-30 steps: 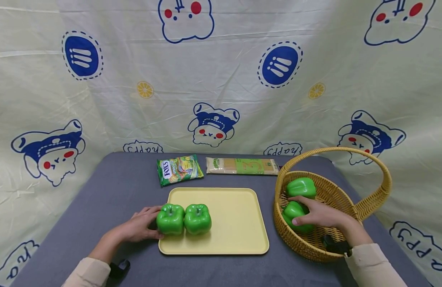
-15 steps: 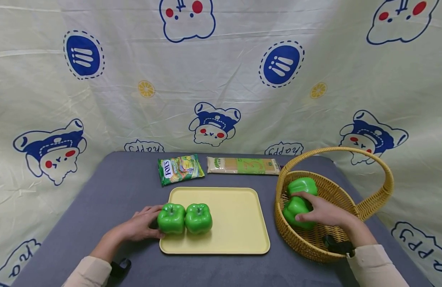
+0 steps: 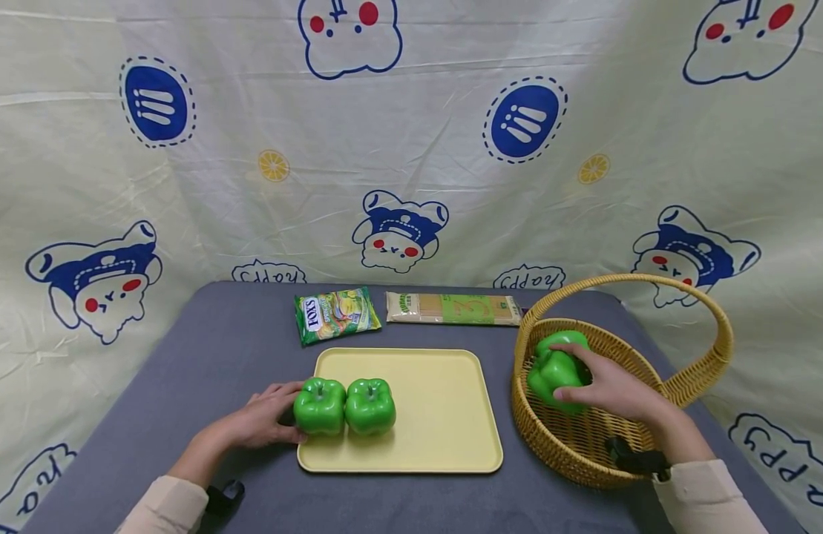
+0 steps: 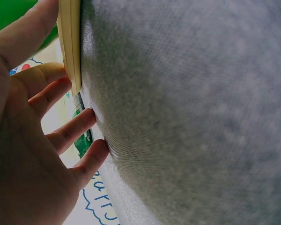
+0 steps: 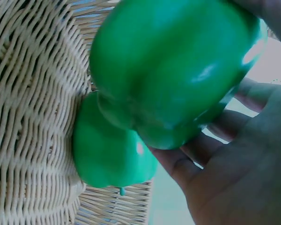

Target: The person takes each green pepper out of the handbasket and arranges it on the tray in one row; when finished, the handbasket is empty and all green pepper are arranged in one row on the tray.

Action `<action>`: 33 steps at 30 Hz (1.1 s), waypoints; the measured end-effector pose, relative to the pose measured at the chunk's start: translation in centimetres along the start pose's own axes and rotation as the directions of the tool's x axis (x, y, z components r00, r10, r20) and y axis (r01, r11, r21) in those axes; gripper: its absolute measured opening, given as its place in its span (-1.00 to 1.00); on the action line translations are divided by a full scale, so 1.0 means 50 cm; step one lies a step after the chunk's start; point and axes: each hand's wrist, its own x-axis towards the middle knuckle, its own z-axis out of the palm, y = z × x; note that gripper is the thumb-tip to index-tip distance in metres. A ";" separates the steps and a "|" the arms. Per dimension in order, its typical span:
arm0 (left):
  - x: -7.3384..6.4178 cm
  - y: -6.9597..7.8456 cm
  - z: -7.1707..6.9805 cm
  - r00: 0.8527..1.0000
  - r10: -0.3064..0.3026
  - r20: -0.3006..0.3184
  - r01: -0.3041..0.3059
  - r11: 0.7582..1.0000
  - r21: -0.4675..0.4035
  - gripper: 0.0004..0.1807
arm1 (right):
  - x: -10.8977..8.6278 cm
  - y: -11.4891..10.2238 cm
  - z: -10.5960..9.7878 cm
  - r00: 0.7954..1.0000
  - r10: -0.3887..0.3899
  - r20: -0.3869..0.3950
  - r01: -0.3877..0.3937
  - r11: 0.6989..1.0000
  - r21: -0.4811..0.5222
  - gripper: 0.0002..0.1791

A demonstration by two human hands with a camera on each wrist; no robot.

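Observation:
In the head view my right hand [image 3: 618,389] grips a green bell pepper [image 3: 553,380] inside the wicker basket [image 3: 611,337]. The right wrist view shows this pepper [image 5: 173,65] between thumb and fingers, raised off the basket floor. Behind it a second bell pepper [image 5: 107,145] lies against the wicker. Two more green bell peppers, a left one [image 3: 319,408] and a right one [image 3: 370,407], stand side by side on the yellow tray [image 3: 444,415]. My left hand [image 3: 267,419] rests at the tray's left edge, beside the left pepper; its fingers [image 4: 75,129] are spread in the left wrist view.
A green FOX'S snack bag [image 3: 338,316] and a long pack of noodles [image 3: 451,308] lie behind the tray on the grey tablecloth [image 3: 251,348]. The basket's tall handle [image 3: 708,348] arches over its right side. A printed curtain [image 3: 411,148] hangs behind the table.
My right hand has tightened on the nearer pepper and raised it from the basket floor, so it now covers more of the pepper behind. The left hand and tray look unchanged.

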 end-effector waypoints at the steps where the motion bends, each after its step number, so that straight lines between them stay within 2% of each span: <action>1: 0.000 0.000 0.000 1.000 0.002 -0.002 -0.002 1.000 0.000 -0.13 | -0.002 -0.003 -0.001 1.000 -0.006 -0.013 0.006 1.000 -0.002 -0.14; 7: -0.001 0.001 -0.001 1.000 0.009 -0.005 -0.009 1.000 0.002 -0.13 | -0.011 -0.020 -0.007 0.998 -0.021 -0.064 0.021 1.000 -0.004 -0.15; 22: 0.000 -0.001 0.000 1.000 0.001 0.005 -0.001 1.000 -0.001 -0.11 | -0.033 -0.064 -0.001 0.993 -0.057 -0.108 0.054 0.998 -0.028 -0.14; 33: 0.000 -0.002 0.001 1.000 0.010 -0.005 -0.010 1.000 0.006 -0.12 | -0.050 -0.100 0.015 0.975 -0.126 -0.182 0.112 0.990 -0.083 -0.14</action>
